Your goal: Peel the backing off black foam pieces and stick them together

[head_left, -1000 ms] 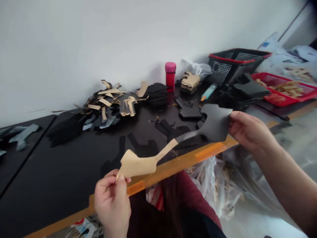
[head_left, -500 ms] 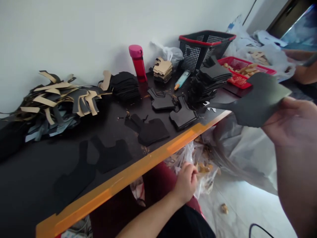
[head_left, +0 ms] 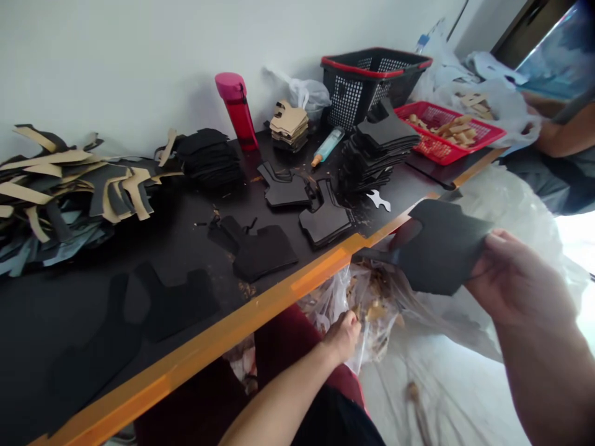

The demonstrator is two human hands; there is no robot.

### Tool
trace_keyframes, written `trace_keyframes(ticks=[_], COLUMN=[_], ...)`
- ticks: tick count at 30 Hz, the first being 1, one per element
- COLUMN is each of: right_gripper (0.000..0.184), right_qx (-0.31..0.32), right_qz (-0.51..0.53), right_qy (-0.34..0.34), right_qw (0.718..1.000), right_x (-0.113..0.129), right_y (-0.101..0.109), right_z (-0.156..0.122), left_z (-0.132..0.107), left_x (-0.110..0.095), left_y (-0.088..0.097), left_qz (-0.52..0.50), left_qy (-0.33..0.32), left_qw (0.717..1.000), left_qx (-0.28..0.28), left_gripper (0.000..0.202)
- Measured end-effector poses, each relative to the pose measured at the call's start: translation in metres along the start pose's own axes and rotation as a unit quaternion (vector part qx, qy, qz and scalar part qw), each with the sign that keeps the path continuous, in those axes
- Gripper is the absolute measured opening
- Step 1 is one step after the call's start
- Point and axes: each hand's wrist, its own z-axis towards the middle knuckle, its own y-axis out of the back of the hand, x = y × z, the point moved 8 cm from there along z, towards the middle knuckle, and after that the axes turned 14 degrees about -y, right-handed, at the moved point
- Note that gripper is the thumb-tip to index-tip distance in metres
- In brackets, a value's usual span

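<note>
My right hand (head_left: 520, 288) grips a black cut-out piece (head_left: 437, 251) by its right edge, holding it in the air just off the table's orange front edge (head_left: 260, 297). My left hand (head_left: 343, 334) is down below the table edge, at the mouth of a clear plastic bag (head_left: 372, 303) that holds tan scraps. Its fingers are curled into the bag, and I cannot make out whether anything is in them. Several black cut-out pieces (head_left: 260, 248) lie on the black tabletop near the edge.
A heap of tan and black offcuts (head_left: 69, 192) lies at the left. At the back stand a red bottle (head_left: 237, 111), a black basket (head_left: 372, 77), a stack of black pieces (head_left: 381, 152) and a red tray (head_left: 446, 130). Another person's arm (head_left: 558, 133) is at the far right.
The tan backing strip that my left hand peeled off is gone from view; that hand has dropped below the table to the bag. My right hand has lowered the black piece.
</note>
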Motion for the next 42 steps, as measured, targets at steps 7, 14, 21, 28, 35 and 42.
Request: trace_keyframes(ticks=[7, 14, 21, 28, 35, 42], right_gripper=[0.008, 0.029, 0.022, 0.013, 0.011, 0.010], right_qx=[0.091, 0.298, 0.423, 0.439, 0.453, 0.419], right_qz=[-0.075, -0.410, -0.449, -0.415, -0.410, -0.425], right_qy=[0.104, 0.548, 0.473, 0.276, 0.132, 0.235], right_qw=[0.988, 0.665, 0.628, 0.747, 0.780, 0.767], right_x=[-0.011, -0.072, -0.131, -0.174, -0.225, -0.237], right_y=[-0.036, -0.152, -0.232, -0.276, -0.326, -0.378], right_z=[-0.027, -0.180, -0.229, -0.194, -0.202, -0.213], left_z=[-0.020, -0.075, -0.171, -0.236, -0.289, -0.304], left_x=[-0.112, -0.176, -0.147, -0.149, -0.149, -0.158], left_y=[0.079, 0.172, 0.226, 0.266, 0.310, 0.365], left_qz=[-0.116, -0.400, -0.312, -0.280, -0.026, 0.306], left_qy=[0.018, -0.016, 0.080, 0.042, 0.095, 0.099], left_qw=[0.991, 0.867, 0.789, 0.774, 0.795, 0.733], left_qx=[-0.060, -0.296, -0.522, -0.567, -0.598, -0.600], left_gripper=[0.016, 0.058, 0.038, 0.040, 0.039, 0.027])
